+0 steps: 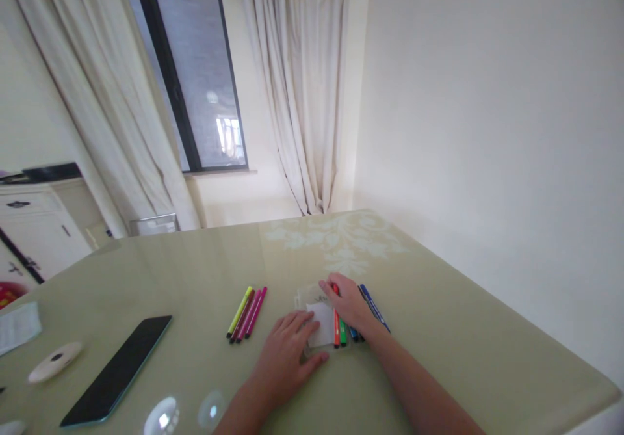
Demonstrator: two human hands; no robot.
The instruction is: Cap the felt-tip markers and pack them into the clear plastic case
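Note:
A clear plastic pen case [302,297] with a white paper insert [319,324] lies flat on the table. My left hand [290,350] rests on its left side, fingers stretched out and holding nothing. Over the right side of the case, my right hand [348,302] has its fingers closed at the top end of a red marker [336,328]. Beside that one is a green marker [343,334], partly hidden by the same hand. Blue and dark markers [374,306] lie to the right, partly covered by my right hand and wrist.
Yellow, dark red and pink markers [247,315] lie together left of the case. Farther left are a black-screened phone [119,370], a white oval object [55,362] and a folded white item [19,328]. The table's right edge runs along the wall [487,129].

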